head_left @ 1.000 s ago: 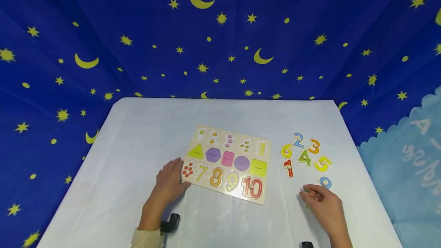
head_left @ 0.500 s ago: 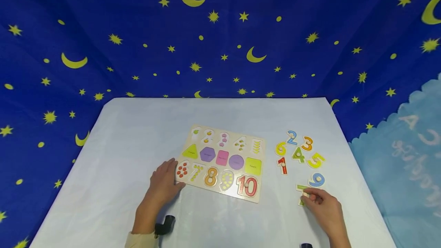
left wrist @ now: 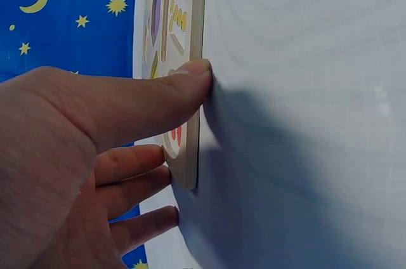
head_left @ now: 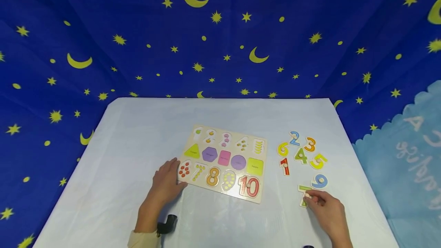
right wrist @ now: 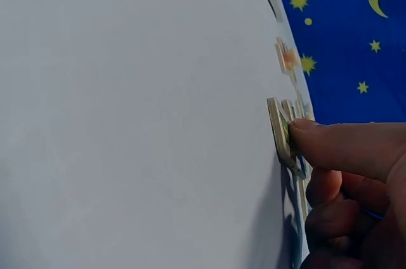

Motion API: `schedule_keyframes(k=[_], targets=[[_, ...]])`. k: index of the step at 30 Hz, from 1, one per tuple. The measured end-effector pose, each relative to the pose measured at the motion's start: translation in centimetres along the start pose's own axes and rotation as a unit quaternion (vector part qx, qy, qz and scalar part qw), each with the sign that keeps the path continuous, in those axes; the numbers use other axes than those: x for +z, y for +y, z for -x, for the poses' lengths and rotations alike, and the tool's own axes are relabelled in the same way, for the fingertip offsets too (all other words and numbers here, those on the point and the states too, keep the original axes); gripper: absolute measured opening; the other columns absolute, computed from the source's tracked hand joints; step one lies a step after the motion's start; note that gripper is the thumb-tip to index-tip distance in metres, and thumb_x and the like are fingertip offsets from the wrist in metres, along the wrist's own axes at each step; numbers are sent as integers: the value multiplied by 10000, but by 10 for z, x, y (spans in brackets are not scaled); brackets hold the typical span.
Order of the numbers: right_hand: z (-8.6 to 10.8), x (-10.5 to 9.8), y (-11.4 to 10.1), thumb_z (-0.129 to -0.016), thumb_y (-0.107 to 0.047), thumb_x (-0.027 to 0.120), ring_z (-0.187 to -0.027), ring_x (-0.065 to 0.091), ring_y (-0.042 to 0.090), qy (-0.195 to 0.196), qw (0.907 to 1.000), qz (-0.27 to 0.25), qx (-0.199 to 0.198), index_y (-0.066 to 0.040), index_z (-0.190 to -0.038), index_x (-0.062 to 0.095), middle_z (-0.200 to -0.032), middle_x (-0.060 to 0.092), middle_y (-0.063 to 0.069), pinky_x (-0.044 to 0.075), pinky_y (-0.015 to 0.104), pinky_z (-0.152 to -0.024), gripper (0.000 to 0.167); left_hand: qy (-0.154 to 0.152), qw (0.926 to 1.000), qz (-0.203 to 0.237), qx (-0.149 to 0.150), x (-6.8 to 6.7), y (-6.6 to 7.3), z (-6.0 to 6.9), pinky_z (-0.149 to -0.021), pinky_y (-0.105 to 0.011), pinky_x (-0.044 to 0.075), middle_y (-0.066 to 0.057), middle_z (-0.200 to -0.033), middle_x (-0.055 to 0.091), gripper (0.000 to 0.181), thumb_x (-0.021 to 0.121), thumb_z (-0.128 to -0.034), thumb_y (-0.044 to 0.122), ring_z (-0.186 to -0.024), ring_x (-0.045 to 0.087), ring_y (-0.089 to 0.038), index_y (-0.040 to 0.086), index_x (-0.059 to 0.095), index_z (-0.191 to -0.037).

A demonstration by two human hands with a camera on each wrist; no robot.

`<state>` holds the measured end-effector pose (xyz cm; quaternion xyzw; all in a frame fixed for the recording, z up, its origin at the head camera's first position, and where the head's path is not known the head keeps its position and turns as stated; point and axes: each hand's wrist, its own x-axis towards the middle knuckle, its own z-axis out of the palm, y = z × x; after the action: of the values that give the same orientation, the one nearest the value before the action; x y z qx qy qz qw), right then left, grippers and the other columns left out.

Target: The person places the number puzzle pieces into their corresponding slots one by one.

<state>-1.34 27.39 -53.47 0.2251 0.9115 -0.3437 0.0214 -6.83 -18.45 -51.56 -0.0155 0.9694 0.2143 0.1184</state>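
Note:
A wooden number puzzle board (head_left: 253, 198) lies on the white table, with the 8 (head_left: 212, 176) and 10 (head_left: 249, 186) set in it. My left hand (head_left: 166, 183) rests at its near left corner. In the left wrist view, the thumb (left wrist: 190, 78) presses the near edge and fairly straight fingers touch the left side. To the right, my right hand (head_left: 327, 209) pinches the knob of a green 7 piece (head_left: 304, 188) between thumb and finger. Whether this piece touches the table is hard to tell. The blue 9 (head_left: 319, 181) lies just beyond it.
Loose number pieces lie right of the board: the 1 (head_left: 284, 167), 6 (head_left: 283, 149), 2 (head_left: 294, 138), 3 (head_left: 310, 144), 4 (head_left: 301, 156) and 5 (head_left: 318, 161). A blue star-patterned cloth (head_left: 220, 79) hangs behind the table.
One second ago my right hand largely covered the 7; now the piece shows in its fingers, level and facing up. The left hand stays at the board. The head view shifted slightly.

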Motion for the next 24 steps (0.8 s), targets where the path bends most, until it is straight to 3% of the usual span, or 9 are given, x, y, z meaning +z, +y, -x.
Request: schedule_keyframes(k=[6, 24], targets=[[1, 5, -5, -794, -171, 765, -603, 469, 162, 236, 9996, -62, -113, -35, -1024, 726, -736, 613, 8, 362, 259, -484, 269, -24, 10000, 10, 10, -1, 1, 1, -1069, -649, 156, -212, -1499, 311, 790, 783, -793, 211, -1380, 227, -424, -40, 374, -1421], [-5, 21, -36, -797, -201, 771, -557, 433, 165, 211, 9983, -290, -455, -89, -1019, 726, -745, 598, -3, 338, 282, -431, 253, -53, 10000, 48, 47, 2, -3, 0, -1068, -659, 132, -213, -1511, 292, 790, 765, -812, 224, -1391, 203, -426, -35, 354, -1436]])
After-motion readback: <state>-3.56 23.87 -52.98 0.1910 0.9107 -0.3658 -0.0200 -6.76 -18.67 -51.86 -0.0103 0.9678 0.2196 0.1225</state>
